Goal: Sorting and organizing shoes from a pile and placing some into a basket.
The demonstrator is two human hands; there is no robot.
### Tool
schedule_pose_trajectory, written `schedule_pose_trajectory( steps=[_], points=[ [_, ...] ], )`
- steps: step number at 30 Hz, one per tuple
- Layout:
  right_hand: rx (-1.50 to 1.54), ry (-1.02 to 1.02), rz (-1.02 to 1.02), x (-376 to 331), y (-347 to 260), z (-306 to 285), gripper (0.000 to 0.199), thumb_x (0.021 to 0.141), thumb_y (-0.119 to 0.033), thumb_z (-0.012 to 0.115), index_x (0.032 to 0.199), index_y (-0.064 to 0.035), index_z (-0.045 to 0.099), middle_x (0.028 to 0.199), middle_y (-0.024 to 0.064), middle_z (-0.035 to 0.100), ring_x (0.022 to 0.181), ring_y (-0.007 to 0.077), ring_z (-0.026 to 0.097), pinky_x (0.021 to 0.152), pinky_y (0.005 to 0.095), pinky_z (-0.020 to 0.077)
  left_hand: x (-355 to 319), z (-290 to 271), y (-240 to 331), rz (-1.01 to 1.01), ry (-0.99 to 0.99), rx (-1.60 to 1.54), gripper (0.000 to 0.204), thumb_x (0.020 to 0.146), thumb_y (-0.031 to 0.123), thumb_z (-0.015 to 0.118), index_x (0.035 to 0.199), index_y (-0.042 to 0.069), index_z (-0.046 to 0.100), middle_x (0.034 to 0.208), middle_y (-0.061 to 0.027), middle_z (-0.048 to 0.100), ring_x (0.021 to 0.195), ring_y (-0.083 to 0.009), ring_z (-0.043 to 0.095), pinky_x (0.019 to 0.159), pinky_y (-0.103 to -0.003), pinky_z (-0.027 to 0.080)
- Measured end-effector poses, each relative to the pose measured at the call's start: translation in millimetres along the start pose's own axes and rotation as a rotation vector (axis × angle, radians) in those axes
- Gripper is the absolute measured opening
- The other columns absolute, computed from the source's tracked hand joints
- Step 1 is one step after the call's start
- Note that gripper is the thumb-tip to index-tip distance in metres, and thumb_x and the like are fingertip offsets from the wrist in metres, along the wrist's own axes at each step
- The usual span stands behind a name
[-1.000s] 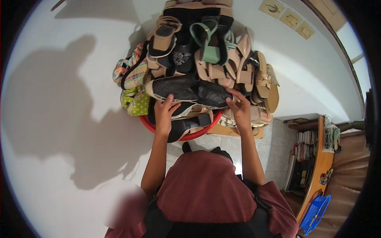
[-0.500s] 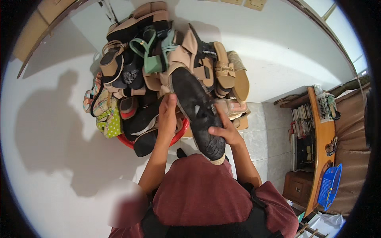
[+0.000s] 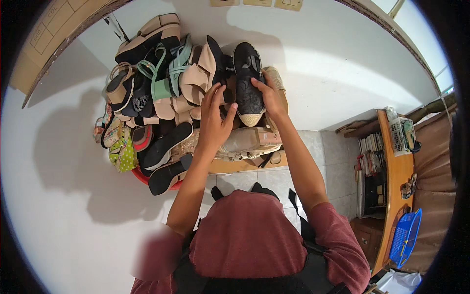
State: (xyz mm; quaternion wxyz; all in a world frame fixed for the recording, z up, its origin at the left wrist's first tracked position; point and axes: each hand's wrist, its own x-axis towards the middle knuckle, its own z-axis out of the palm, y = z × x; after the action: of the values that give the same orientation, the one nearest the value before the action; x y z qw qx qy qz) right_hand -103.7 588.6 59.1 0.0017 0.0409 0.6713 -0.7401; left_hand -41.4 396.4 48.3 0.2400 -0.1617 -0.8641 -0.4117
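In my right hand (image 3: 275, 102) is a black espadrille shoe (image 3: 248, 95) with a woven straw-coloured toe end. My thumb lies over its upper, and the other fingers are hidden at its far side. The shoe rests against the right part of the shoe pile. My left hand (image 3: 214, 125) is open just left of it, fingers apart and holding nothing. Beyond that hand stand a beige sandal (image 3: 198, 76) and a mint-green strappy sandal (image 3: 161, 87). A clear plastic-wrapped item (image 3: 242, 140) lies below the espadrille.
At the left of the pile are a green polka-dotted item (image 3: 123, 153), a black shoe (image 3: 169, 145) and the rim of a red basin (image 3: 142, 177). To the right stands a wooden shelf (image 3: 389, 196) with a blue plastic basket (image 3: 405, 237). A white wall rises behind the pile.
The espadrille has moved from in front of my body forward onto the right side of the pile. My left hand has followed it forward, and both arms are stretched further out.
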Motion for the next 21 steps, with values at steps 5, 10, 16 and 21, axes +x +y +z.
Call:
schedule_pose_trajectory(
  steps=[5,10,16,21],
  points=[
    [-0.242,0.038,-0.087,13,3,9,0.076,0.093,-0.04,0.064,0.154,0.0011,0.043,0.139,0.0272,0.058,0.128,0.0346,0.057,0.109,0.037,0.0413,8,-4,5,0.129,-0.138,0.126,0.084,0.087,0.047,0.077,0.152,0.007,0.044,0.156,-0.0183,0.044,0.147,-0.0388,0.038,0.122,-0.057,0.023],
    [-0.482,0.105,-0.156,17,14,4,0.078,0.091,-0.04,0.062,0.154,0.0012,0.043,0.131,0.027,0.057,0.122,0.0439,0.059,0.108,0.0444,0.0421,5,7,2,0.165,-0.137,0.167,0.113,0.064,0.065,0.088,0.151,0.006,0.046,0.152,-0.0161,0.049,0.146,-0.0386,0.039,0.123,-0.062,0.017],
    [-0.684,0.09,-0.237,13,4,9,0.065,0.092,-0.039,0.058,0.144,0.0003,0.053,0.124,0.0298,0.055,0.117,0.0515,0.057,0.104,0.0519,0.0438,9,2,-3,0.172,-0.134,0.156,0.106,0.061,0.06,0.09,0.145,0.007,0.054,0.149,-0.0146,0.053,0.142,-0.0375,0.043,0.121,-0.063,0.02],
    [-0.753,0.061,-0.179,14,10,5,0.062,0.093,-0.039,0.055,0.14,0.0013,0.055,0.12,0.0342,0.059,0.117,0.0525,0.056,0.102,0.0541,0.0458,5,10,-8,0.185,-0.132,0.219,0.103,0.059,0.06,0.09,0.142,0.006,0.058,0.147,-0.0121,0.055,0.142,-0.036,0.043,0.121,-0.063,0.021]
  ],
)
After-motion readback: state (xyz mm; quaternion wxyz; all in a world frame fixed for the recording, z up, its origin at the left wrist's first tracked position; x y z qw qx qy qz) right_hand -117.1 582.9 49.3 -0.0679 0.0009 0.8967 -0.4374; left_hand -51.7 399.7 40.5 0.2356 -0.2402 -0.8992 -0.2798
